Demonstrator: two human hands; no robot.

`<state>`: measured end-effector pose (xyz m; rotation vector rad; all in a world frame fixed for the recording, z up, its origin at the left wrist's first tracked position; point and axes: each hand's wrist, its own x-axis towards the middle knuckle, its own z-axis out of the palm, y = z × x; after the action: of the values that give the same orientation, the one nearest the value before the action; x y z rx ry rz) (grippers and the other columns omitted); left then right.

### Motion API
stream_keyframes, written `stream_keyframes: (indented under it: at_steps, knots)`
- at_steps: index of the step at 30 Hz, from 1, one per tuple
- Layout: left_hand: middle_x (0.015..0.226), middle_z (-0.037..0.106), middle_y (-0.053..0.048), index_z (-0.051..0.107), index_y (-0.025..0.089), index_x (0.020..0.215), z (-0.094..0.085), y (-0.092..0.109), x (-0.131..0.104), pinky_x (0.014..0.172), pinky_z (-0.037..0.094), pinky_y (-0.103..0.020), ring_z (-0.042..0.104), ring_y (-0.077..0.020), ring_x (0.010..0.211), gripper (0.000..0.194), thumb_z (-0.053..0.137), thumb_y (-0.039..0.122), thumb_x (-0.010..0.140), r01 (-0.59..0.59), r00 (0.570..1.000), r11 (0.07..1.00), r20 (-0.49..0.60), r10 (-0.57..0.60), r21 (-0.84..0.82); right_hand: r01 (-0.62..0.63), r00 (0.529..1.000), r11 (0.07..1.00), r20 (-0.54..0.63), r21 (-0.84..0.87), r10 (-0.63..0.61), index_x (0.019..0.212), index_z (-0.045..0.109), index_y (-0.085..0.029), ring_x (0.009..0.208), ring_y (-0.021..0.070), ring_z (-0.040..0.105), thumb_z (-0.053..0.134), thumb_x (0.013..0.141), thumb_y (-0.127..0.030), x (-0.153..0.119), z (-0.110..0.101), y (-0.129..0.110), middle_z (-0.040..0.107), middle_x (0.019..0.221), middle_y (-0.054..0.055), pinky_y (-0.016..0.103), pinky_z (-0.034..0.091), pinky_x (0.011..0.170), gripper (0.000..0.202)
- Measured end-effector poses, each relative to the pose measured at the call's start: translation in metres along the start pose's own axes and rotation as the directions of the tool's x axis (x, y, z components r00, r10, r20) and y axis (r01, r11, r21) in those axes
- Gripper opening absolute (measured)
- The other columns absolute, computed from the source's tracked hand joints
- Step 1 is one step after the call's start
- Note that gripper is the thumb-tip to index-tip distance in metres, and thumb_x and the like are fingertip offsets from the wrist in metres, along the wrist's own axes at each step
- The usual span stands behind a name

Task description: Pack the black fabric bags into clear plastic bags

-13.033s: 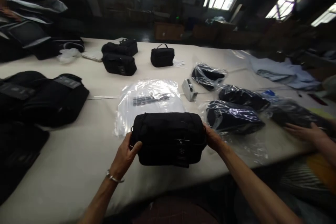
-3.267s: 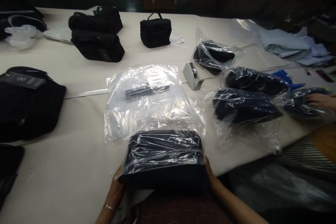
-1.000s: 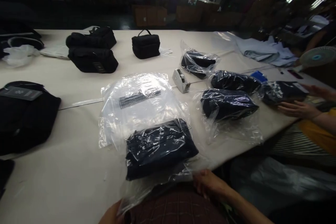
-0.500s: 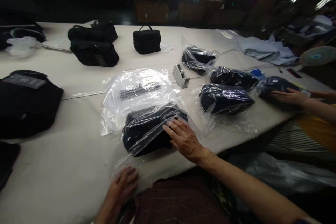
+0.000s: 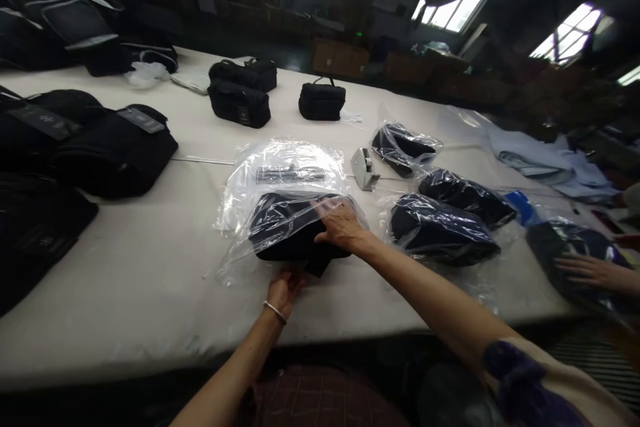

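A black bag point(image 5: 290, 230) in a clear plastic sleeve lies on the pale table in front of me. My right hand point(image 5: 340, 221) rests on its right part, fingers spread over the plastic. My left hand point(image 5: 287, 285) is at the near edge of the bag, its fingers partly hidden and hard to read. A small black tag or flap point(image 5: 318, 266) sticks out below the bag near those fingers. Just behind lies a stack of clear plastic bags point(image 5: 290, 173) with a printed strip. A grey tape dispenser point(image 5: 365, 170) stands to their right.
Wrapped bags point(image 5: 443, 230) lie to the right, where another person's hand point(image 5: 595, 273) touches one. Unwrapped black bags point(image 5: 120, 150) sit at the left, and more point(image 5: 240, 93) stand farther back. White sheets point(image 5: 555, 163) are at the far right.
The wrapped bag has moved away from the table's near edge, closer over the plastic stack. My left hand has moved forward to the bag's near side. The camera view has shifted.
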<state>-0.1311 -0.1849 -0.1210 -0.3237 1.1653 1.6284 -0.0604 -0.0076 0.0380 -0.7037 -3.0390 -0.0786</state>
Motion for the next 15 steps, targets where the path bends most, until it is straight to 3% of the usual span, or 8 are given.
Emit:
stream_keyframes:
  at_steps: [4,7,10,15]
  knots:
    - [0.076,0.069,-0.004,0.061,0.012,0.096,0.002,-0.014,0.005,0.054,0.055,-0.025,0.067,-0.0138,0.060,0.011,0.062,0.011,0.085,-0.067,0.990,0.994,-0.117,0.078,0.089,0.046,0.997,0.998,0.057,0.031,-0.047,0.137,0.048,-0.014,0.117,0.0336,0.052,0.086,0.061,-0.052,0.021,-0.013,0.016,0.055,0.131,0.019,0.043,0.038,0.101,0.093]
    - [0.079,0.066,0.000,0.061,0.012,0.098,0.002,-0.021,0.005,0.054,0.052,-0.022,0.064,-0.0107,0.061,0.010,0.062,0.015,0.088,-0.113,0.980,0.974,-0.139,0.142,0.195,0.058,0.987,0.996,0.148,0.061,-0.067,0.122,0.059,-0.013,0.110,0.0314,0.056,0.086,0.062,-0.048,0.030,-0.021,0.022,0.061,0.120,0.016,0.041,0.041,0.096,0.074]
    - [0.081,0.065,0.002,0.060,0.013,0.099,0.000,-0.028,0.003,0.051,0.048,-0.020,0.059,-0.0083,0.059,0.010,0.062,0.015,0.089,-0.146,0.976,0.941,-0.113,0.188,0.304,0.084,0.982,0.994,0.161,0.073,-0.095,0.111,0.063,-0.013,0.108,0.0306,0.056,0.087,0.061,-0.045,0.028,-0.022,0.024,0.062,0.114,0.014,0.039,0.043,0.095,0.064]
    - [0.073,0.061,0.003,0.060,0.013,0.089,-0.005,-0.037,-0.002,0.052,0.045,-0.021,0.054,-0.0082,0.056,0.011,0.063,0.024,0.090,-0.159,0.982,0.864,-0.014,0.188,0.477,0.087,0.967,0.982,0.224,0.166,-0.124,0.118,0.058,-0.019,0.098,0.0257,0.061,0.085,0.061,-0.042,0.006,-0.010,0.017,0.063,0.112,0.010,0.032,0.049,0.080,0.067]
